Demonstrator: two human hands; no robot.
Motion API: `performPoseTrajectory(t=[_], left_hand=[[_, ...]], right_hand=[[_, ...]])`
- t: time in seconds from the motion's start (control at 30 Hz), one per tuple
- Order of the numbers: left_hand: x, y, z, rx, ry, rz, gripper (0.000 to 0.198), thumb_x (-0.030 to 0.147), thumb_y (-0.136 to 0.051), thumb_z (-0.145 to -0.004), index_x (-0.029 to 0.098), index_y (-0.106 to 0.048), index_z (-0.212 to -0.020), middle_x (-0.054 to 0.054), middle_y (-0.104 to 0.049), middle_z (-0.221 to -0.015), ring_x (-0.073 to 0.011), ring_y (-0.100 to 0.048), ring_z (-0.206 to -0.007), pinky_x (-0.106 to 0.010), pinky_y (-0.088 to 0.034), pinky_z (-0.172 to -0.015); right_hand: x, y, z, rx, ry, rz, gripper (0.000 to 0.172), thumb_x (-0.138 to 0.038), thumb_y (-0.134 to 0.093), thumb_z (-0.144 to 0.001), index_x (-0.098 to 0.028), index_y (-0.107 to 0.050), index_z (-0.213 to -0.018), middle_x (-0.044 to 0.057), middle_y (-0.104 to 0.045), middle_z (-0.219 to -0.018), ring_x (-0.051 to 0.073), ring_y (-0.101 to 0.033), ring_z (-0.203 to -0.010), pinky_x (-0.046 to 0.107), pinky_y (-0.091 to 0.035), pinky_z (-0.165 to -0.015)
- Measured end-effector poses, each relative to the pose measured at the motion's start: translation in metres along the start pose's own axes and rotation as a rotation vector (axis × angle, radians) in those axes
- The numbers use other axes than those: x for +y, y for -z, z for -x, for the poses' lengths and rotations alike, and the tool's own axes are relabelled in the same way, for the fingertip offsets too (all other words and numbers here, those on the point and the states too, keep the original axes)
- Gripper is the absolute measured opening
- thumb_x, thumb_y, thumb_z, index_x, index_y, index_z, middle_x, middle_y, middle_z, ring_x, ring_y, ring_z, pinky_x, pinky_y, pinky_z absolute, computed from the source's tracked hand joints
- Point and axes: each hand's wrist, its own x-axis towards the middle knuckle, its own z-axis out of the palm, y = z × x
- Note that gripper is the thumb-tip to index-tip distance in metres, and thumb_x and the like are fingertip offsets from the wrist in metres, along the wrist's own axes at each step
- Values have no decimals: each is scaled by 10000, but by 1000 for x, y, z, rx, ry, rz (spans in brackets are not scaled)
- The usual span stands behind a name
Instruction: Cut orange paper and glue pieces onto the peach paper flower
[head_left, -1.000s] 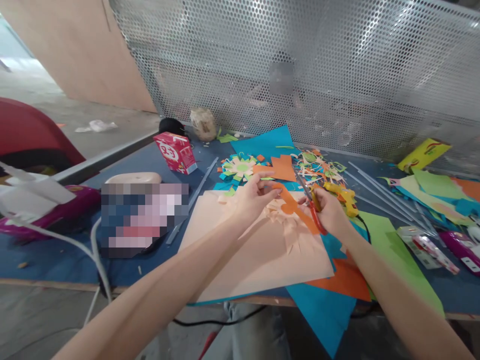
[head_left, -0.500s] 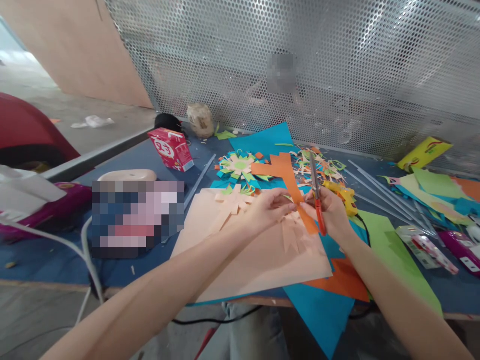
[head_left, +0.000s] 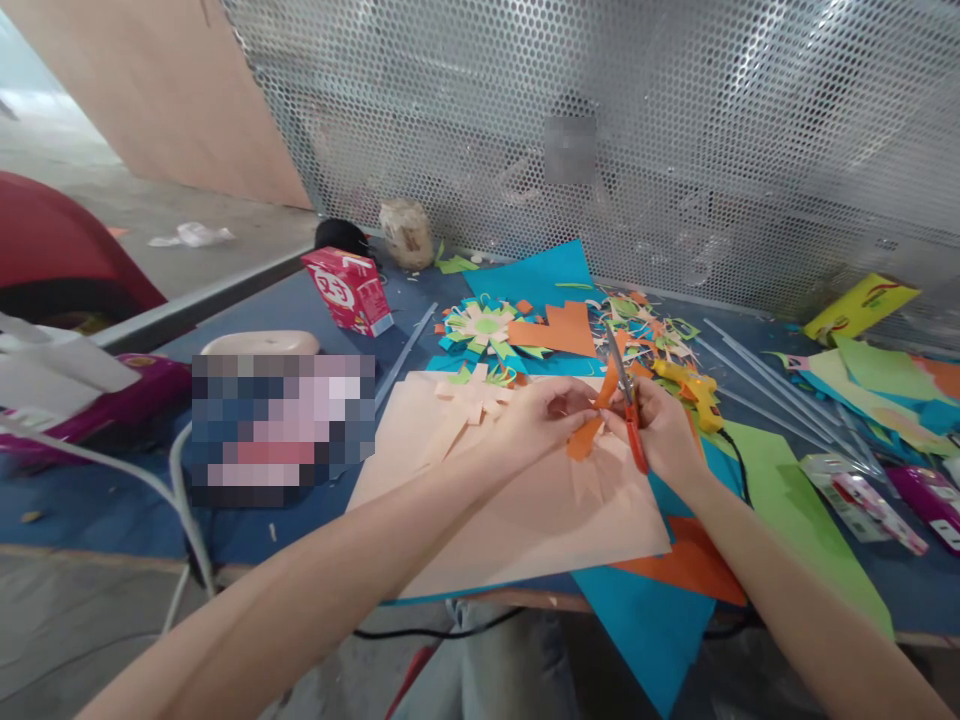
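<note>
Between my two hands is a strip of orange paper point(head_left: 583, 440), bent or turned where the fingers meet. My left hand point(head_left: 551, 415) pinches it from the left. On the other side my right hand point(head_left: 660, 425) is closed round red-handled scissors point(head_left: 632, 425), whose blades point up and away; its fingertips also touch the strip. Under both hands lies a stack of peach paper sheets point(head_left: 510, 520). A peach paper flower point(head_left: 476, 397) rests on the stack's left part, and a layered blue, green and peach flower point(head_left: 484, 330) lies behind it.
A yellow glue gun point(head_left: 694, 390) with a black cord lies right of my right hand. Paper scraps point(head_left: 649, 325) are heaped behind. Clear sticks point(head_left: 772, 380), a green sheet point(head_left: 795, 510) and a yellow box point(head_left: 859, 308) are on the right, a red box point(head_left: 349, 290) on the left.
The orange strip has turned between my hands: its lower end now points down-left instead of down-right. The scissors stay in my right hand. The view has shifted slightly.
</note>
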Motion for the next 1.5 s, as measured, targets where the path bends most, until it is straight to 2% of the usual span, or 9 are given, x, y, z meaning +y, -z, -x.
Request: performPoseTrajectory(t=[0.1,0.27,0.4,0.53,0.7,0.93,1.1,1.33,1.5], left_hand=[[6,3,-1,100,-1,-32,103,200,-535,-743,150,-603,-802,-31,-639,-783,-112,-593,-686,-211,-471,-615],[20,20,-7,466,-64,-93,150,174,-476,-775,159,-597,-862,-22,-632,-853,-92,-578,-723,-182,-456,-624],[24,32,-11,588,-127,-86,198,194,-470,-794,165,-610,-932,-16,-628,-852,-88,-583,-696,-187,-463,-624],[19,35,-12,555,-133,-113,248,216,-476,-802,169,-633,-988,-22,-643,-852,-80,-566,-641,-192,-452,-592],[11,32,-11,494,-228,-248,224,208,-500,-791,188,-659,-948,-40,-647,-903,-97,-564,-718,-199,-437,-604],[15,30,-8,463,-217,-196,347,178,-544,-760,178,-566,-1106,-24,-633,-799,-78,-554,-644,-184,-415,-537],[18,30,-8,471,-206,-163,300,171,-549,-754,170,-568,-1053,-16,-622,-778,-65,-548,-617,-170,-403,-505],[17,28,-8,446,-191,-106,218,184,-553,-754,166,-554,-972,-17,-610,-790,-78,-569,-666,-180,-439,-544],[18,26,-8,436,-180,-41,192,180,-556,-751,163,-544,-942,-8,-601,-778,-57,-551,-615,-163,-422,-519]], right_hand=[[3,2,-1,10,25,79,272,-363,-684,-597,-213,-495,-723,1,-595,-715,140,-559,-604,278,-454,-570],[-1,8,-1,34,52,379,261,-395,-645,-634,-224,-462,-706,-3,-570,-711,144,-528,-610,275,-428,-577],[-3,10,-2,-1,38,546,253,-415,-604,-664,-225,-440,-692,-16,-528,-666,136,-485,-583,254,-393,-536],[-4,9,-2,-70,15,567,278,-444,-589,-662,-219,-427,-677,-24,-506,-633,130,-469,-570,247,-375,-532],[-10,7,-1,-100,-15,532,305,-472,-591,-642,-214,-433,-681,-7,-542,-649,141,-502,-597,255,-379,-547],[-11,8,-1,-119,-57,501,311,-469,-600,-629,-198,-490,-735,9,-576,-703,150,-531,-650,256,-394,-574],[-11,8,0,-132,-51,531,284,-459,-585,-643,-205,-465,-681,-3,-554,-666,131,-499,-595,242,-367,-531],[-9,8,0,-142,-25,556,278,-442,-576,-665,-210,-425,-646,-18,-526,-646,115,-458,-570,234,-342,-520],[-8,8,0,-149,-18,554,291,-455,-574,-667,-209,-421,-639,-20,-516,-640,115,-448,-573,238,-336,-523]])
